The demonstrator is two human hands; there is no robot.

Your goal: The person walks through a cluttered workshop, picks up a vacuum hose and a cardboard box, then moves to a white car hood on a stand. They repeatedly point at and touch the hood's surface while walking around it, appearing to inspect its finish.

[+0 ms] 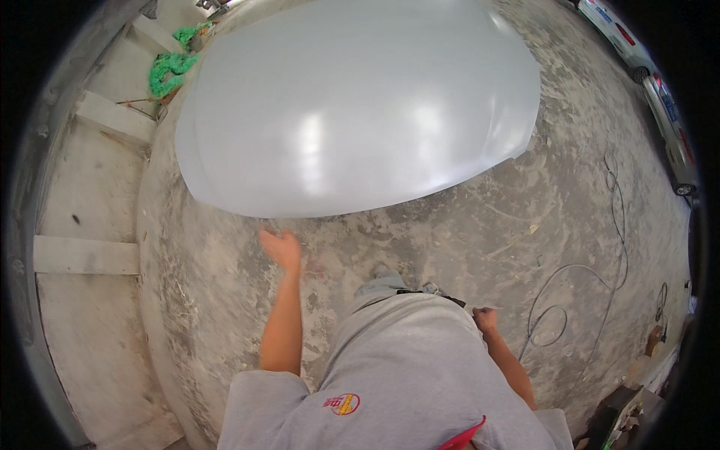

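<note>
A large silver-grey car bonnet [360, 112] lies ahead of me, its smooth surface reflecting bright patches of light. My left hand [282, 249] is stretched out just short of the panel's near edge, apart from it as far as I can see. Its fingers are open, slightly smeared by motion, and hold nothing. Beside my hip hangs my right hand [485, 319], fingers curled closed. Whether anything is inside that hand is hidden.
A thin hose or cable [555, 270] loops over the rough concrete floor [450, 232] on the right. Crumpled green material [169, 73] lies by the pale wall [86, 195] at left. Parked cars [667, 120] stand far right; a dark box [622, 416] sits lower right.
</note>
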